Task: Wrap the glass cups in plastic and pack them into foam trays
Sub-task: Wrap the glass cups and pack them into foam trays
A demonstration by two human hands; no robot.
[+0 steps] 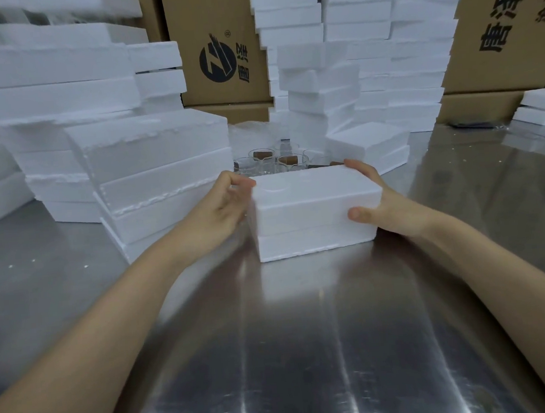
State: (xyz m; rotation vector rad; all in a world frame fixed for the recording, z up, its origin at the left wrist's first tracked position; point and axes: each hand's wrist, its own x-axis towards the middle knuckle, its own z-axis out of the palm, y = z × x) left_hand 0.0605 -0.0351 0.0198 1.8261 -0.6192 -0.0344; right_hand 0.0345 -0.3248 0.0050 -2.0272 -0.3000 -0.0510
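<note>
A closed white foam tray pair (314, 212), one half stacked on the other, stands on the steel table in the middle of the head view. My right hand (382, 207) grips its right end, thumb on the front face and fingers over the top edge. At the tray's left end my left hand (225, 203) has curled fingers that touch the top corner. Behind the tray stand several clear glass cups (288, 161) with brown cork pieces in them. A heap of clear plastic wrap (252, 136) lies behind the cups.
Stacks of white foam trays (151, 170) rise at the left and more stacks (351, 69) at the back right. Brown cardboard boxes (220, 57) stand behind. The steel table (307, 334) stretches toward me. More foam pieces (543, 106) sit at the far right.
</note>
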